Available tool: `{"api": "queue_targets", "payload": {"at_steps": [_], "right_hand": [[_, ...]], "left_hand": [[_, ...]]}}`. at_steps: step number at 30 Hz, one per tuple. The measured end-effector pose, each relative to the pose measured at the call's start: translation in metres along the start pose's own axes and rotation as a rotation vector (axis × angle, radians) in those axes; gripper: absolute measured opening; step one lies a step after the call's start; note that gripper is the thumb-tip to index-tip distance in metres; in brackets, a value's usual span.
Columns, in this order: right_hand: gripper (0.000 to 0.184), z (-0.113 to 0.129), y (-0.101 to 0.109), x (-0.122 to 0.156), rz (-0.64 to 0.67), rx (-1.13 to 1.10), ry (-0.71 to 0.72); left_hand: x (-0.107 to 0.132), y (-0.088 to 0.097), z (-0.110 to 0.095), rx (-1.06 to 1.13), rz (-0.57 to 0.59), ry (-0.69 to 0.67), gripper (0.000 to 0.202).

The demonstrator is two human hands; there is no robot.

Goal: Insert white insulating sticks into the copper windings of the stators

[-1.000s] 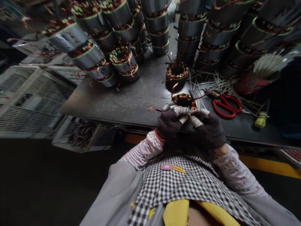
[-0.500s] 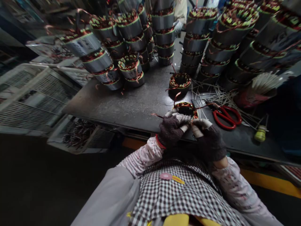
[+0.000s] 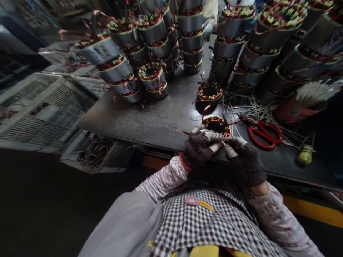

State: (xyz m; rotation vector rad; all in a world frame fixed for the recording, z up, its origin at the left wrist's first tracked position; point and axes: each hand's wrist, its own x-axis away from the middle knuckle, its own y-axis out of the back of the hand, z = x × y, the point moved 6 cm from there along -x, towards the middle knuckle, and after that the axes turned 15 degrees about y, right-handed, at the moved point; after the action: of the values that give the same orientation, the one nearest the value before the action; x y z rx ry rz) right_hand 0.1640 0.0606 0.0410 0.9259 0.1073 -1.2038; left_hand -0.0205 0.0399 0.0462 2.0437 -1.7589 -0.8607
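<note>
A small wound stator (image 3: 216, 124) with copper coils sits at the near edge of the dark workbench (image 3: 150, 117). My left hand (image 3: 199, 146), in a dark fingerless glove with taped fingertips, presses against its near rim. My right hand (image 3: 242, 160), gloved the same way, meets the left one at the rim, fingers pinched together there. Thin copper wire ends (image 3: 183, 131) stick out to the left of my left hand. What the fingertips pinch is too small to tell. A second stator (image 3: 209, 92) lies just behind the first.
Tall stacks of wound stators (image 3: 150, 53) crowd the back of the bench. Red-handled scissors (image 3: 264, 134) lie right of my hands, with scattered white strips (image 3: 246, 105) behind them and a yellow-green tool (image 3: 305, 155) further right. White wire crates (image 3: 40, 114) stand to the left.
The view has shifted slightly, so the bench and the stacks sit lower and more to the right. Both hands stay together at the stator's near rim.
</note>
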Motion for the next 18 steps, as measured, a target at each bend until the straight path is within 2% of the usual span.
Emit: {"api": "queue_targets", "payload": {"at_steps": [6, 10, 12, 14, 16, 18], "right_hand": [[0.022, 0.028, 0.011, -0.007, -0.024, 0.128, 0.316], [0.013, 0.05, 0.024, -0.012, -0.155, 0.083, 0.411], [0.011, 0.045, 0.023, -0.015, -0.173, -0.053, 0.353], [0.009, 0.026, 0.013, -0.013, -0.122, -0.249, 0.202], [0.023, 0.007, 0.005, 0.0, -0.069, -0.392, 0.016], [0.029, 0.001, 0.005, 0.016, -0.038, -0.424, -0.131]], "left_hand": [[0.001, 0.006, -0.004, 0.038, -0.056, -0.049, 0.009], [0.0, 0.003, -0.005, 0.016, -0.018, 0.006, 0.009], [0.002, 0.001, -0.004, -0.033, -0.005, -0.011, 0.013], [0.003, 0.001, -0.002, -0.091, -0.032, -0.047, 0.024], [0.005, 0.001, 0.002, -0.157, -0.039, -0.071, 0.031], [0.006, -0.001, 0.005, -0.215, -0.011, -0.083, 0.026]]}}
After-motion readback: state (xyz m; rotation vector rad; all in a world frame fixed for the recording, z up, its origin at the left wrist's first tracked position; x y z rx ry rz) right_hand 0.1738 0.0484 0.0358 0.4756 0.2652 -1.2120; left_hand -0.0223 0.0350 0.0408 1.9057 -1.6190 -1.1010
